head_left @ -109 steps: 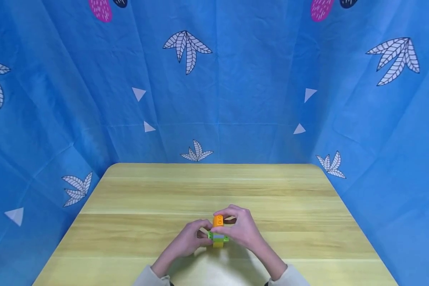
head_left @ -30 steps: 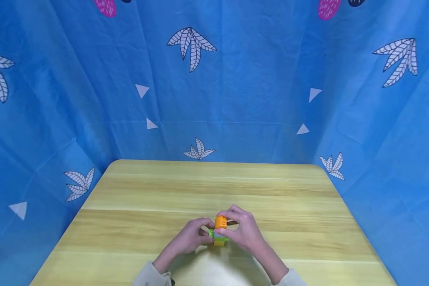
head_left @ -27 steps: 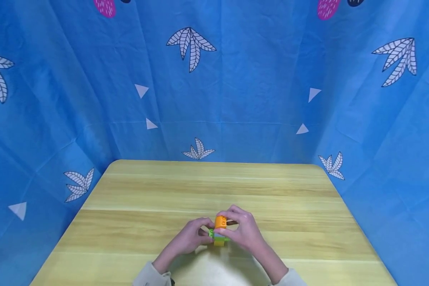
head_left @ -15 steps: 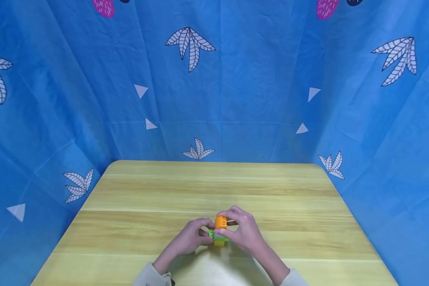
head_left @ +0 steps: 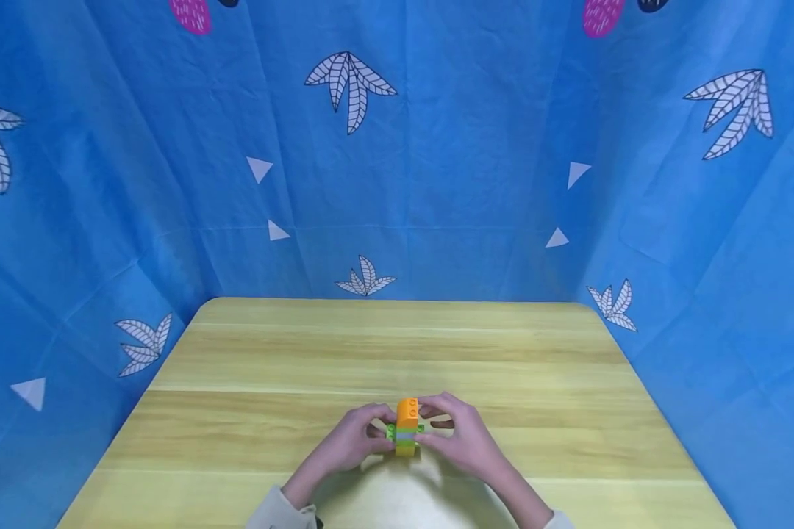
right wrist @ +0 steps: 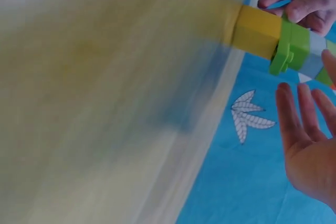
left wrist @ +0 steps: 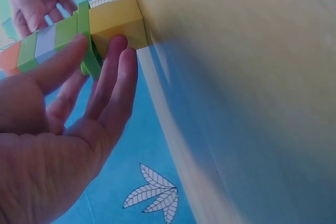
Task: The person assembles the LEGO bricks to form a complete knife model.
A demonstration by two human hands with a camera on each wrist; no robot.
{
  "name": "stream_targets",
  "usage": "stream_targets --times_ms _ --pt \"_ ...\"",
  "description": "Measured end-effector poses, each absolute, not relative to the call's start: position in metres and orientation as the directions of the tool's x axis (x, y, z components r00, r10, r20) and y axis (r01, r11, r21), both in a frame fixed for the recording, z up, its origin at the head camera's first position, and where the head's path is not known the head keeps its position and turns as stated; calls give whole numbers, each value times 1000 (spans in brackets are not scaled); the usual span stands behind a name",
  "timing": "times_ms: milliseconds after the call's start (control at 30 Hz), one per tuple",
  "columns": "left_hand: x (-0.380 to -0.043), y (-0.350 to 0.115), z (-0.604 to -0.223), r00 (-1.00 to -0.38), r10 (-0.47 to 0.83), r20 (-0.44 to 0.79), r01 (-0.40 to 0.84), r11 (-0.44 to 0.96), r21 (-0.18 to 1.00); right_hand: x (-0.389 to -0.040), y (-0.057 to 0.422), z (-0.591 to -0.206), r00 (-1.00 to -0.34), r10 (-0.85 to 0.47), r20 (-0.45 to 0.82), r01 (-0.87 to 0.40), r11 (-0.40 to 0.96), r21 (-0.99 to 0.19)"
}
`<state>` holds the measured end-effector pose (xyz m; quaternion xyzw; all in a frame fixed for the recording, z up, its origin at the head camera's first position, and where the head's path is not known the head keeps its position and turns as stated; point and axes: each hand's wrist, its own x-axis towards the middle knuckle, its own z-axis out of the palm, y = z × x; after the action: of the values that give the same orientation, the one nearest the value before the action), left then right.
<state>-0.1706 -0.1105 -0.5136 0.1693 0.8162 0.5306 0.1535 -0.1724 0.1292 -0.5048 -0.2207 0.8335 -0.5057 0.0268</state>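
A tower of toy building blocks (head_left: 406, 436) stands upright near the table's front. Its yellow block (left wrist: 119, 20) is lowest. Above that come a wider green plate (right wrist: 284, 52), a green block, a light blue block (right wrist: 315, 52), another green block and a rounded orange block (head_left: 406, 413) on top. My left hand (head_left: 353, 439) steadies the tower from the left, thumb on the green part and fingers round the lower blocks. To the right, my right hand (head_left: 465, 438) has its fingers spread beside the upper blocks, holding nothing. Whether its fingertips touch the tower I cannot tell.
The wood-grain table (head_left: 291, 353) has rounded far corners. Blue cloth (head_left: 437, 147) with leaf and triangle prints hangs behind it and along both sides.
My right hand was gripping the orange block; it has let go and drawn slightly right. The orange block now sits straight, with green showing beneath it. My left hand has stayed put.
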Motion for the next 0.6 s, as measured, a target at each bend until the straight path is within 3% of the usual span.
stream_targets --times_ms 233,600 --pt "-170 -110 -513 -894 443 -70 117 380 918 -170 137 -512 -915 -389 107 -285 436 -854" --pt "-169 -110 -513 -894 444 -63 115 362 925 -166 131 -512 -897 -437 63 -240 364 -900"
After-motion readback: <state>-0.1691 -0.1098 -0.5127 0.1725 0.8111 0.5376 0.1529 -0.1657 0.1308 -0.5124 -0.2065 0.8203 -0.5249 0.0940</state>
